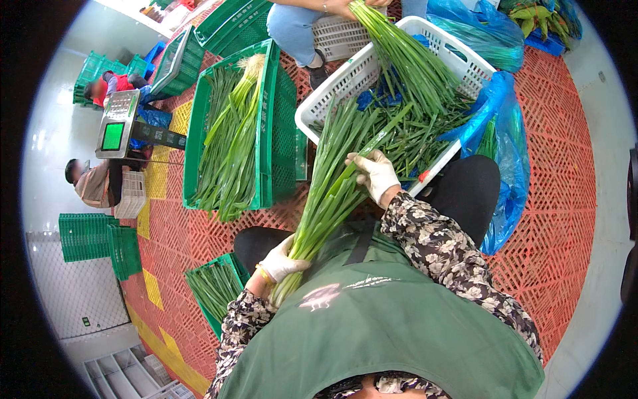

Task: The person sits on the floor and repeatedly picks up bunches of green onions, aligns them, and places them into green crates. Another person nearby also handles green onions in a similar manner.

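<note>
My left hand (284, 260), in a white glove, grips the pale stem ends of a bunch of long, flat-leaved allium greens (324, 209) against my green apron (379, 319). The leaves fan up and away over my lap. My right hand (377, 174), gloved too, pinches a leaf partway along the bunch. Just beyond it stands a white perforated plastic basket (319, 102) with loose green leaves (406, 144) and blue plastic inside. Above the basket another person's hand (341, 7) holds a second bunch of greens (408, 60).
Left of the basket, a green crate (265, 149) holds more greens (232, 144). A smaller crate of greens (214, 287) sits by my left arm. Blue plastic bags (508, 189) lie right. Farther left are a scale (117, 124), stacked crates (87, 237) and seated people. Red slatted mats (558, 199) cover the floor.
</note>
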A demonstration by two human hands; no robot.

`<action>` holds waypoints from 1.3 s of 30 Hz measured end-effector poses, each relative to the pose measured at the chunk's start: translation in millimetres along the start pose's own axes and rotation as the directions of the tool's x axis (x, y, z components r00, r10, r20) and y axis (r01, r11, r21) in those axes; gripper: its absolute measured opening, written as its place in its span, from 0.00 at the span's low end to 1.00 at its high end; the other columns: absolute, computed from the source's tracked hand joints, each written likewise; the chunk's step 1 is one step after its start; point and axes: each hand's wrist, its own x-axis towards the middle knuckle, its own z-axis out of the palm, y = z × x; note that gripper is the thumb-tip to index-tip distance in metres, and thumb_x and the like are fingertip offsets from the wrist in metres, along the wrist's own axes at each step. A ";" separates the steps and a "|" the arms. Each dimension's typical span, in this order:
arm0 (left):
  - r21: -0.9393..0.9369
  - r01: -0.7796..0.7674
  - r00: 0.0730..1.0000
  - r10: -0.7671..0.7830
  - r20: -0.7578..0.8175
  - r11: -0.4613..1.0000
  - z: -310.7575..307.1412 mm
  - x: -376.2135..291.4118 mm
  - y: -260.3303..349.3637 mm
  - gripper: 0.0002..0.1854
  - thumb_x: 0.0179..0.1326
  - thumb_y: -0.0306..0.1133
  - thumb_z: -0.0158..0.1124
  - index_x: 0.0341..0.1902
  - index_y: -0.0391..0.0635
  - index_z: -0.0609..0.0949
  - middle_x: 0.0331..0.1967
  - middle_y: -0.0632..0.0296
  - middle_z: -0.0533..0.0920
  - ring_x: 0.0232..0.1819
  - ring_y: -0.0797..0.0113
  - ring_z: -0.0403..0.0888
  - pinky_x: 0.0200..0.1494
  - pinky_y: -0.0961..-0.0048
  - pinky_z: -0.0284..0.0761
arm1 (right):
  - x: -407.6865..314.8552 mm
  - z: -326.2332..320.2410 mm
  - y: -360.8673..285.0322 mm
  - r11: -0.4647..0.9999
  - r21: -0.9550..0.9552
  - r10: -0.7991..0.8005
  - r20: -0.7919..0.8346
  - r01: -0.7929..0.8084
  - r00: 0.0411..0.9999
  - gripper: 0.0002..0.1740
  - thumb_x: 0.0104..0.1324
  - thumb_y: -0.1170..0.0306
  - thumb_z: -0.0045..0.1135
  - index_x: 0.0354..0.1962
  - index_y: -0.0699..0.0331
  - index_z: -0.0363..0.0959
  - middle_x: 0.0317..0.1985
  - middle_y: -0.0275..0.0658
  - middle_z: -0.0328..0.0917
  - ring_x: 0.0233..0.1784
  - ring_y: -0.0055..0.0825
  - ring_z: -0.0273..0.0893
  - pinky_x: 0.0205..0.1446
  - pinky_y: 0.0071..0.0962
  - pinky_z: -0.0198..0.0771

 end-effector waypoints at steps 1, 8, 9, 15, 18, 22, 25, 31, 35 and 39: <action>-0.021 0.004 1.000 -0.003 0.010 1.000 0.7 0.1 -0.7 0.47 0.44 0.29 0.74 0.71 0.39 0.64 0.60 0.60 0.75 0.60 0.70 0.73 0.66 0.72 0.65 | -2.5 0.1 -1.4 0.990 0.142 -0.009 0.076 -0.002 0.997 0.10 0.67 0.71 0.59 0.42 0.63 0.69 0.37 0.37 0.81 0.36 0.25 0.81 0.23 0.19 0.73; -0.089 -0.023 1.000 0.024 0.006 0.996 4.3 -1.7 1.3 0.46 0.45 0.26 0.74 0.71 0.40 0.63 0.60 0.60 0.75 0.60 0.70 0.73 0.66 0.71 0.65 | -3.9 0.5 -6.9 0.912 0.406 -0.020 0.173 -0.053 0.985 0.08 0.73 0.68 0.50 0.47 0.61 0.69 0.44 0.43 0.79 0.49 0.35 0.81 0.31 0.26 0.84; -0.085 -0.013 1.000 0.013 0.000 0.996 4.9 -2.8 2.6 0.46 0.45 0.25 0.73 0.71 0.40 0.63 0.60 0.60 0.76 0.60 0.70 0.73 0.66 0.71 0.65 | -3.3 0.1 -7.2 0.901 0.431 -0.010 0.150 -0.056 0.989 0.08 0.73 0.68 0.49 0.45 0.61 0.71 0.43 0.43 0.79 0.48 0.35 0.81 0.31 0.27 0.84; -0.010 -0.012 1.000 0.012 -0.010 1.000 10.6 -4.9 11.6 0.47 0.44 0.25 0.73 0.71 0.41 0.63 0.59 0.60 0.76 0.59 0.70 0.73 0.65 0.72 0.66 | -0.4 -2.5 -5.0 0.943 0.320 0.080 0.045 -0.090 0.996 0.06 0.73 0.63 0.51 0.39 0.55 0.71 0.21 0.26 0.70 0.17 0.19 0.67 0.15 0.18 0.56; 0.034 -0.009 0.999 0.010 -0.032 0.999 12.3 -6.7 12.8 0.49 0.43 0.27 0.75 0.72 0.40 0.63 0.59 0.60 0.76 0.58 0.71 0.73 0.64 0.73 0.66 | -0.1 -3.1 -0.6 0.950 0.312 0.029 0.003 -0.029 1.000 0.07 0.72 0.62 0.54 0.38 0.55 0.71 0.15 0.22 0.55 0.12 0.15 0.47 0.15 0.20 0.42; 0.082 -0.009 0.999 0.013 -0.041 0.997 11.3 -5.7 7.2 0.49 0.42 0.28 0.75 0.72 0.40 0.62 0.59 0.61 0.76 0.58 0.72 0.73 0.64 0.74 0.66 | 11.9 -11.2 -9.6 1.000 -0.007 0.014 -0.008 -0.014 1.000 0.09 0.72 0.62 0.53 0.41 0.58 0.72 0.16 0.23 0.60 0.14 0.17 0.57 0.19 0.21 0.57; 0.009 -0.012 0.998 0.012 -0.059 1.000 7.0 -4.2 -1.2 0.49 0.43 0.26 0.74 0.72 0.40 0.63 0.60 0.61 0.75 0.59 0.71 0.73 0.65 0.73 0.65 | 33.6 -31.7 -37.8 0.953 0.249 -0.141 -0.139 0.173 0.980 0.20 0.71 0.62 0.50 0.55 0.61 0.63 0.44 0.40 0.72 0.44 0.34 0.73 0.47 0.37 0.73; -0.246 -0.026 0.996 0.046 0.074 0.969 -11.9 -2.2 -9.5 0.48 0.44 0.32 0.77 0.71 0.40 0.64 0.61 0.60 0.75 0.61 0.68 0.72 0.64 0.71 0.66 | 16.4 -60.7 -45.6 0.974 0.163 -0.072 -0.436 0.157 0.897 0.14 0.69 0.54 0.54 0.37 0.55 0.70 0.25 0.34 0.76 0.26 0.30 0.74 0.29 0.34 0.69; -0.319 -0.021 0.994 0.055 0.098 0.947 -17.8 -3.6 -4.4 0.46 0.45 0.33 0.78 0.69 0.39 0.66 0.59 0.61 0.76 0.58 0.70 0.73 0.60 0.73 0.69 | -41.8 -36.0 -11.7 0.897 -0.353 0.281 -0.013 -0.268 0.959 0.34 0.69 0.40 0.46 0.17 0.60 0.71 0.16 0.39 0.76 0.15 0.26 0.74 0.17 0.24 0.67; -0.387 0.042 0.987 0.021 0.157 0.921 -20.9 -11.9 2.1 0.44 0.47 0.39 0.77 0.68 0.40 0.67 0.56 0.62 0.77 0.54 0.72 0.74 0.56 0.74 0.70 | -65.3 -13.9 4.9 0.716 -0.597 0.519 0.107 -0.362 0.848 0.44 0.63 0.31 0.45 0.57 0.62 0.68 0.37 0.46 0.83 0.27 0.33 0.80 0.28 0.28 0.74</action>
